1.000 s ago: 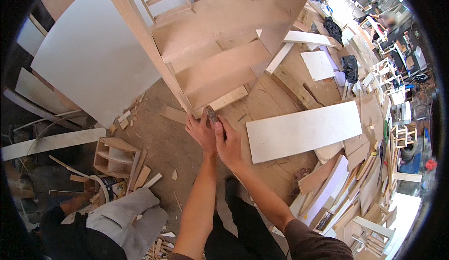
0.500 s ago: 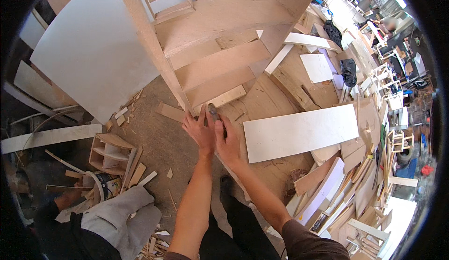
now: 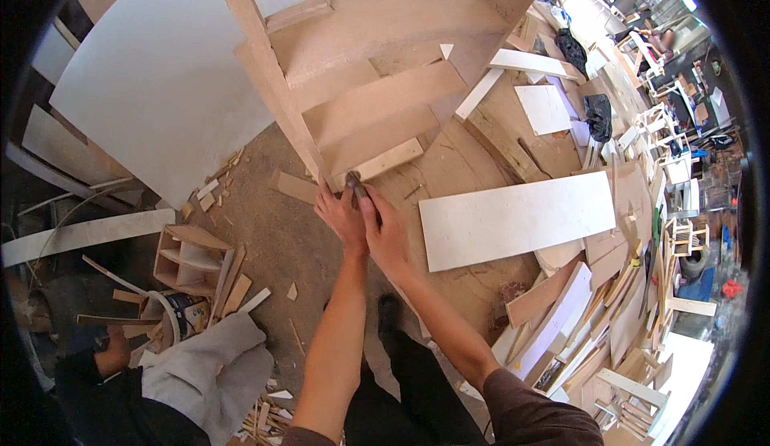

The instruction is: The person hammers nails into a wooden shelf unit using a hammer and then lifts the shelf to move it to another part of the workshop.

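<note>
A curved wooden cabinet frame (image 3: 377, 29) with shelf boards stands in front of me. At its near lower corner my right hand (image 3: 387, 233) is wrapped around a short dark tool that looks like a hammer (image 3: 353, 179), its round metal end pointing up and away. Close against it, my left hand (image 3: 343, 220) has bent fingers at the foot of the frame's side board (image 3: 301, 137). Whatever those fingers pinch is hidden. A pale wood strip (image 3: 389, 160) lies along the frame's near edge, just beyond both hands.
A white board (image 3: 517, 220) lies to the right, beside heaped offcuts (image 3: 593, 318). Leaning at the left is a large pale panel (image 3: 160, 85). A co-worker in grey trousers (image 3: 210, 366) is at lower left, near a small wooden box (image 3: 191, 260) and a bucket (image 3: 172, 322).
The tool in my right hand has tilted, so its metal end now faces more upward and left. Both hands stay at the frame's corner. The co-worker's arm has shifted.
</note>
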### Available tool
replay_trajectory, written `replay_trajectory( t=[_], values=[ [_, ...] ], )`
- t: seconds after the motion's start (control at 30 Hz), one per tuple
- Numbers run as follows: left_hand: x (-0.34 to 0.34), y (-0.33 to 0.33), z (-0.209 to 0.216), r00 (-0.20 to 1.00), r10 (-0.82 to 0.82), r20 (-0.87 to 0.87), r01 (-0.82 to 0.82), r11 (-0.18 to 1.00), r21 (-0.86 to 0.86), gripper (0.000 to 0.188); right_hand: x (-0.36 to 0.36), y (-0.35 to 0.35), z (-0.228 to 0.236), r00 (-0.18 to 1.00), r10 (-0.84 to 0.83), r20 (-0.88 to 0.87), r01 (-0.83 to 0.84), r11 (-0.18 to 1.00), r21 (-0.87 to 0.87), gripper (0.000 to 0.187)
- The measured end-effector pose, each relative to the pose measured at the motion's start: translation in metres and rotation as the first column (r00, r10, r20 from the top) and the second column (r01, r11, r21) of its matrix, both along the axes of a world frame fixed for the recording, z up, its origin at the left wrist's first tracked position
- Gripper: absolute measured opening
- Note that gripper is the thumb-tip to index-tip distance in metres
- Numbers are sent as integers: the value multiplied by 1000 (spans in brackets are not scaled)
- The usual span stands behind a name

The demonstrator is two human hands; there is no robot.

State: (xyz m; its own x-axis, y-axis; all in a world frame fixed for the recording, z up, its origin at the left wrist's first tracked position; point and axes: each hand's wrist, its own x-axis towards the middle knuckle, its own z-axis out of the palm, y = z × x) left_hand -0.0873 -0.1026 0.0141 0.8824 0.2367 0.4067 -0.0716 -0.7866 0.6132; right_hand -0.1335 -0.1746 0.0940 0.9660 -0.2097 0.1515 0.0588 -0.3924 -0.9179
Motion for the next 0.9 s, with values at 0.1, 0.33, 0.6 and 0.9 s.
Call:
replay_trajectory(
  t=[0.1,0.33,0.6,0.9],
  values=[
    [-4,1,-3,1000,20,-5,-20,1000,-15,31,-9,6,-4,995,-48,86,47,999,13,42],
    [1,-6,13,988,22,155,-13,998,-59,34,-24,-8,-1,983,-156,-96,165,981,101,39],
    [-2,7,-2,984,16,175,29,967,-253,17,-37,-7,5,976,-119,-180,165,950,265,43],
    [-1,3,-4,971,-16,237,169,749,-641,53,-35,-6,-3,949,-2,-316,33,995,90,46]
  ],
)
